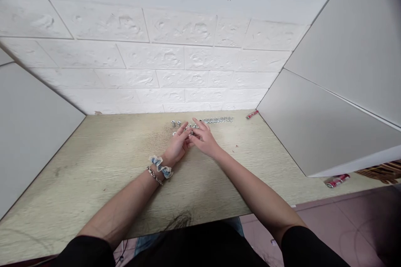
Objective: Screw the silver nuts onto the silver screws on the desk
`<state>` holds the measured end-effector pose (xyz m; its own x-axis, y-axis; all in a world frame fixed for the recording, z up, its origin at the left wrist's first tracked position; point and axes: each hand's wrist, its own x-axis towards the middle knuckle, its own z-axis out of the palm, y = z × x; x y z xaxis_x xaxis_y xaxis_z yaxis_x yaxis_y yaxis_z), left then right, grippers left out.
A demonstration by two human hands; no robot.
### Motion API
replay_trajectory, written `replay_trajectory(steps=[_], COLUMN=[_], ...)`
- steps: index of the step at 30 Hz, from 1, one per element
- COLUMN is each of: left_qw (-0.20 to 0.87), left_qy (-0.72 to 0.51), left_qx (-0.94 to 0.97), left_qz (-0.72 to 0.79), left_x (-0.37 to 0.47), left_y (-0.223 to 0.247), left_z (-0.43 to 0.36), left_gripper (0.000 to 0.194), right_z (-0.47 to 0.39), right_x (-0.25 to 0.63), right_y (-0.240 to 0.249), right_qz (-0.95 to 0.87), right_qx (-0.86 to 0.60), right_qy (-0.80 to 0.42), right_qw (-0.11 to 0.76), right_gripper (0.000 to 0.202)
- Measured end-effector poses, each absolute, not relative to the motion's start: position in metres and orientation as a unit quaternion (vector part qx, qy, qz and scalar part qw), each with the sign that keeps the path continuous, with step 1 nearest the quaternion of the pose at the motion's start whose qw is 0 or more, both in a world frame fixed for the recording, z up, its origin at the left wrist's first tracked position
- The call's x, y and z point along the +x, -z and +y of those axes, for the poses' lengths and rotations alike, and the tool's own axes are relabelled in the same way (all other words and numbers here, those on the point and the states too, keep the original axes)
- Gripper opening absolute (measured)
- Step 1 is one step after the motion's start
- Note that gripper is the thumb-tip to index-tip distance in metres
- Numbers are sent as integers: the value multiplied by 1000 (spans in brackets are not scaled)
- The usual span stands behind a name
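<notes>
My left hand and my right hand meet over the table, fingertips together. Pinched between them is a small shiny metal fastener, partly hidden by the fingers; its exact kind is too small to make out. Two short metal fasteners stand upright just behind my left hand. Beyond my right fingers, a row of silver screws lies side by side. More small metal pieces show right behind the fingertips, partly covered. A pale round piece rests beside my left fingers.
The pale wooden table ends at a white brick-patterned wall. Grey panels stand at both sides. A red battery-like cylinder lies in the back right corner, another red cylinder near the right front edge. Brown specks dot the tabletop.
</notes>
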<state>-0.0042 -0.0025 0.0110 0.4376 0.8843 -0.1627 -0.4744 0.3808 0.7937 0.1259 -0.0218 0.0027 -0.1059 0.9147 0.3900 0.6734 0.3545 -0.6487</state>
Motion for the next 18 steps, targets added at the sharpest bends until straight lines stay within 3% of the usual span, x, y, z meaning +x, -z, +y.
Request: replay_trajectory(steps=[5,11,18], left_qw=[769,776,773], left_qy=[-454,-421,-382], left_qx=[316,348,409], left_qz=[319,317,299], left_x=[-6,-6,1], left_y=[-12,-12,-15], left_z=[4,3,-7], left_gripper=[48,52,53], right_z=[-21,-21,-20], right_x=[127,129,128], right_y=[-4,-9,-1], right_qz=[-694,-653,-690], right_qx=[-542,-567,-581], right_qy=[-144,-158,-158], right_qw=[451,477,401], right_gripper=[26,16,51])
